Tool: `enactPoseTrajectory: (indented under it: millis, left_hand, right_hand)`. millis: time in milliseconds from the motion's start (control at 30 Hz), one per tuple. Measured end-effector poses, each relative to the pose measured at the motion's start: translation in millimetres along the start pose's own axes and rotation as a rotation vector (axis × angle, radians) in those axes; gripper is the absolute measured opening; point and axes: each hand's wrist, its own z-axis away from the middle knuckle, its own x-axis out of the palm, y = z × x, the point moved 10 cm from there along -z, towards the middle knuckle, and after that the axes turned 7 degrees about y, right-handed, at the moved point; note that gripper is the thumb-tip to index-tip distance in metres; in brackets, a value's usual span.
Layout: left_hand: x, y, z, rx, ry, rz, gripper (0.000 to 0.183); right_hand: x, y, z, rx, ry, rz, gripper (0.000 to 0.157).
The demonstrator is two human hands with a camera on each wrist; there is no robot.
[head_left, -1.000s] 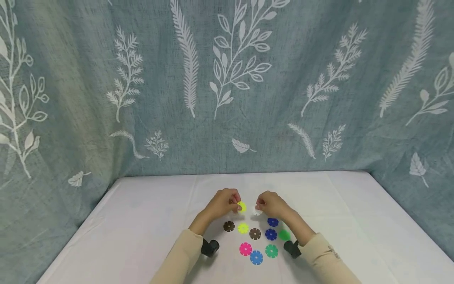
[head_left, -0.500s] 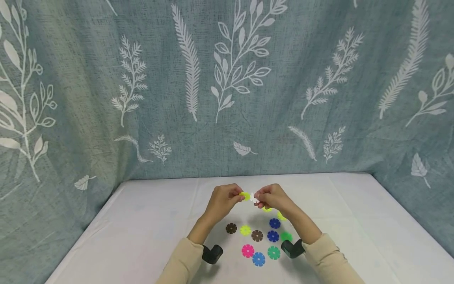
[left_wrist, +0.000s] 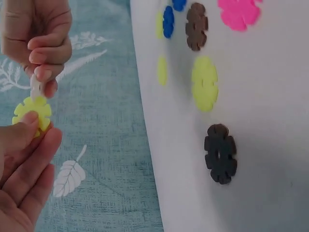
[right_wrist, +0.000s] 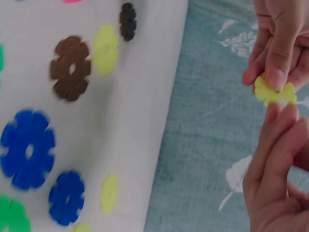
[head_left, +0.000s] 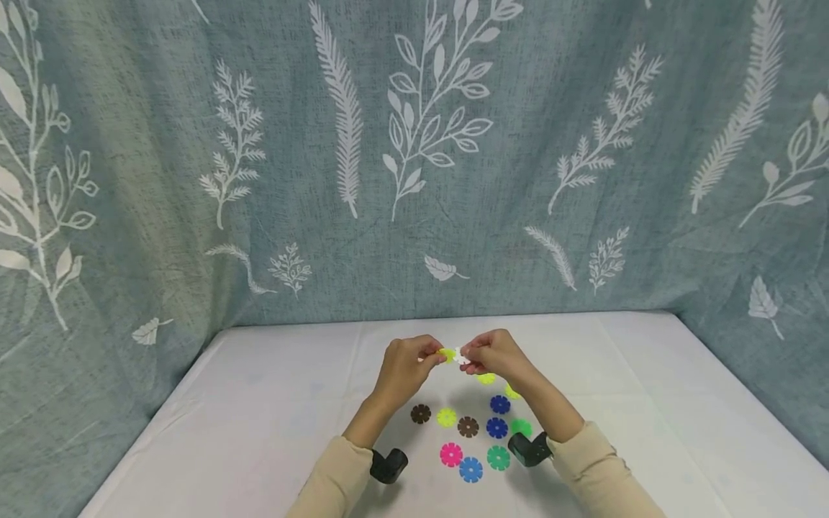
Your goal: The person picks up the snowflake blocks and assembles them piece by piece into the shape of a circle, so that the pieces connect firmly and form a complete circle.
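Above the far part of the table, my left hand pinches a yellow notched disc between thumb and fingers. Facing it, my right hand pinches a white notched disc, its fingers covering most of it. The two discs meet edge to edge, set at an angle to each other in the left wrist view. In the right wrist view the white disc is mostly hidden behind the fingertips, while the yellow disc shows under the left thumb.
Several notched discs lie on the white table: brown, yellow, dark blue, green, pink and light blue. Behind the table hangs a blue-green leaf-print cloth.
Both hands have risen and come together, bringing the yellow and white discs from apart to edge contact. Yellow discs beneath the right hand have come into view.
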Motion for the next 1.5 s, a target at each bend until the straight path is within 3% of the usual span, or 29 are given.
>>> enactPoseTrajectory:
  millis: [167,333,433,600,700,767,867,967,1067,1133,1300,1500]
  left_hand:
    - [-9.1,3.7,-0.6,0.026,0.041,-0.007,0.006]
    - [-10.2,-2.8,0.5,-0.012,-0.064,-0.015,0.009]
    - [-6.8,-5.0,3.0,-0.013,-0.157,-0.064,0.022]
    - [-3.0,0.5,6.0,0.088,-0.223,-0.158,0.041]
    - [-7.4,2.9,6.7,0.158,-0.192,-0.233,0.036]
    - [-12.1,-1.2,7.2,0.158,-0.170,-0.288,0.033]
    - [-20.5,-14.9,8.2,0.086,-0.152,-0.366,0.032]
    - [-28.6,-28.6,11.0,0.012,-0.136,-0.417,0.030]
    - [-34.9,-33.6,14.3,0.008,-0.093,-0.428,0.030]
    - [-37.4,-34.5,17.1,0.022,-0.062,-0.432,0.033]
    - [-36.5,-32.9,17.0,0.039,0.005,-0.397,0.040]
    - [-36.8,-28.4,16.6,0.044,0.037,-0.330,0.037]
  right_hand:
    - [4.3,-11,0,-0.005,0.043,-0.025,0.015]
    - [13.9,-13,0,-0.014,0.004,0.006,0.015]
    - [20.7,-12,-2,-0.034,-0.024,0.051,0.016]
    - [31.4,-15,-5,-0.089,-0.046,0.112,0.017]
    - [38.9,-17,-5,-0.114,-0.067,0.109,0.020]
    - [44.8,-16,-5,-0.122,-0.109,0.125,0.023]
    - [56.0,-10,-3,-0.139,-0.210,0.238,0.026]
    - [70.1,-2,4,-0.209,-0.293,0.477,0.022]
    - [86.7,3,12,-0.275,-0.310,0.670,0.017]
    - [99.4,7,16,-0.287,-0.314,0.737,0.020]
    - [120.7,4,23,-0.368,-0.324,0.844,0.026]
    - [122.5,-3,27,-0.454,-0.305,0.859,0.025]
